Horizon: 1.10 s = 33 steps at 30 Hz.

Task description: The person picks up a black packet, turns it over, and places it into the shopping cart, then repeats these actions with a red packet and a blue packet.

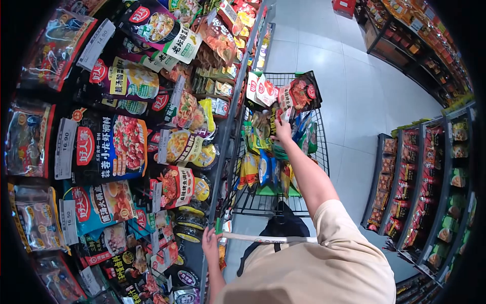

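Observation:
My right hand [282, 128] reaches into the shopping cart [324, 152], fingers closed at the lower edge of a dark seasoning pouch [299, 95] with a red food picture. That pouch lies on top of the load at the cart's far end. Beside it sit white-and-red packets [263, 90]. Several colourful bags, among them a blue-and-white one [264, 168], fill the cart below the hand. At the left end of the pale cart handle [268, 238], by its green cap, my left hand [209, 244] is closed around the bar; part of its grip is hidden.
A tall shelf of seasoning pouches [111, 144] with price tags [65, 148] runs close along the left. Tiered racks of packets [412, 185] stand on the right, with another shelf [420, 35] farther back. Pale tiled floor [349, 96] lies between them. A red box [344, 7] is at the top.

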{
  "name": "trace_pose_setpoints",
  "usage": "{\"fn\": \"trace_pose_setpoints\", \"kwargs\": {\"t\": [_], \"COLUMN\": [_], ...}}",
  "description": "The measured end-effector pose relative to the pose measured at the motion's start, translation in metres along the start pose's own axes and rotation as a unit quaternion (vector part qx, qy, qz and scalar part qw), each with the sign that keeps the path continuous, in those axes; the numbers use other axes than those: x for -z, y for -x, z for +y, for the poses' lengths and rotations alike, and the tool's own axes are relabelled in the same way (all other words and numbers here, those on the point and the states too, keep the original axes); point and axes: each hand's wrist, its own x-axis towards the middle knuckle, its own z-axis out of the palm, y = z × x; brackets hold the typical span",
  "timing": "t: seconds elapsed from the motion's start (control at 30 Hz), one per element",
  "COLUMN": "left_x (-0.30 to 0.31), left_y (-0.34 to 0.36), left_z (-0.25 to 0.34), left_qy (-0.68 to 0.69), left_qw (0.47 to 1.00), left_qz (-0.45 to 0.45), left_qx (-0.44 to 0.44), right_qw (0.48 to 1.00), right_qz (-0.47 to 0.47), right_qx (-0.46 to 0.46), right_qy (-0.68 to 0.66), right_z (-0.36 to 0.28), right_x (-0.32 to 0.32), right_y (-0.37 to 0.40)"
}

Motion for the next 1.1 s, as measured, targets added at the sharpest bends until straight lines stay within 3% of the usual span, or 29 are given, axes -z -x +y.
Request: {"fn": "trace_pose_setpoints", "kwargs": {"t": [0.07,0.33,0.53,0.67,0.8,0.87,0.93,1.03,1.1], "left_x": [-0.001,-0.011,-0.016,-0.020,-0.020,-0.022,-0.023,-0.028,-0.033], "left_y": [0.000,0.006,0.009,0.005,0.003,0.001,0.002,-0.002,0.000], "left_z": [-0.005,-0.007,0.000,-0.003,-0.008,-0.010,-0.008,0.005,0.023], "left_qy": [-0.005,0.003,-0.010,-0.020,-0.029,-0.025,-0.020,-0.068,-0.208], "left_qw": [1.000,1.000,0.999,0.999,0.998,0.999,0.999,0.995,0.967], "left_qz": [-0.016,0.003,0.005,-0.007,-0.030,-0.035,-0.039,-0.050,-0.046], "left_qx": [0.015,0.029,0.030,0.030,0.047,0.027,0.005,-0.045,-0.142], "right_qw": [0.999,0.988,0.989,0.992,0.996,0.998,0.997,0.988,0.977], "right_qz": [0.034,0.020,-0.009,-0.052,-0.030,-0.064,-0.041,-0.017,0.016], "right_qx": [-0.023,-0.123,-0.094,-0.101,-0.066,-0.004,0.060,0.146,0.188], "right_qy": [-0.005,-0.090,-0.111,-0.055,-0.053,-0.002,0.000,0.052,0.098], "right_z": [0.027,0.043,0.042,0.039,0.031,0.043,0.053,0.061,0.087], "right_x": [-0.001,0.029,0.039,0.056,0.081,0.103,0.122,0.161,0.189], "right_y": [-0.020,-0.034,-0.035,-0.025,0.018,0.035,0.073,0.140,0.179]}}
